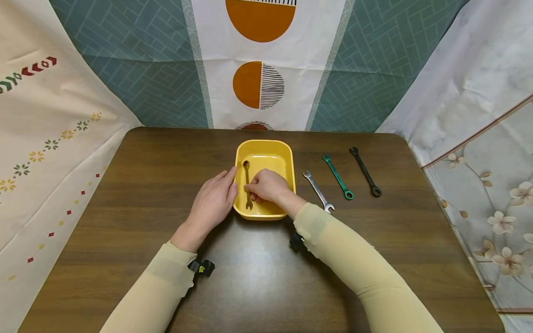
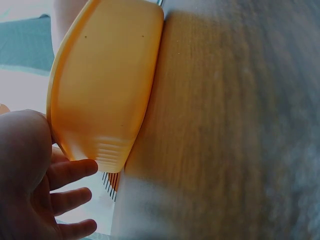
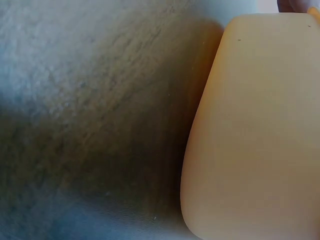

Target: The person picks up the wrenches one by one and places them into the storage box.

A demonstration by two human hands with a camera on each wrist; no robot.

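right hand [image 1: 266,186]: pinching small wrench [image 1: 247,185] inside yellow tray [image 1: 287,159] | left hand [image 1: 214,199]: fingers straight, pressed flat on tray's left side | tray: mid worktop [image 1: 145,194]

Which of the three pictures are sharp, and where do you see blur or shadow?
Head view: sharp, evenly lit, soft shadow under the arms on the table. Left wrist view: yellow tray and left hand close and soft, the wood smeared. Right wrist view: wholly blurred, dark shadow beside the tray.

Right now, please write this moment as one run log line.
right hand: pinches yellow wrench in yellow tray | left hand: rests on tray's left wall | three wrenches: on table, right of tray
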